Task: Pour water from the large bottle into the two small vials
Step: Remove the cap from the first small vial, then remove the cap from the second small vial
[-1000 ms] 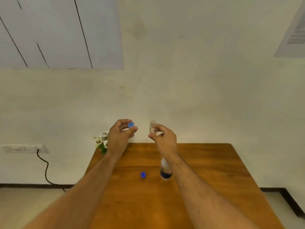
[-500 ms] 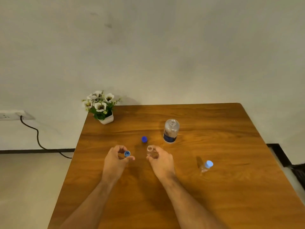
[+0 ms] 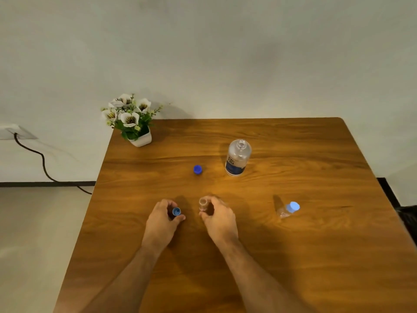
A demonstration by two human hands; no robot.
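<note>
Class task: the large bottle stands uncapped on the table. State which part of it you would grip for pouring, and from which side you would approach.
Grip the large bottle around its labelled body, probably from its right side with the right hand, once that hand frees itself of the open vial. It stands upright, and its neck is open, so a side grip keeps the mouth clear.

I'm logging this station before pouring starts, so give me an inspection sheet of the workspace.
Surface: wooden table, no spills seen.
Job's things: bottle upright, uncapped; its blue cap lies beside it; open vial; capped vial at right.
Clutter: flower pot at far left corner.
Grippers: left hand pinches the vial cap; right hand holds the open vial.
Cables: black cord from wall outlet, off the table.
Surroundings: plain wall, pale floor.
</note>
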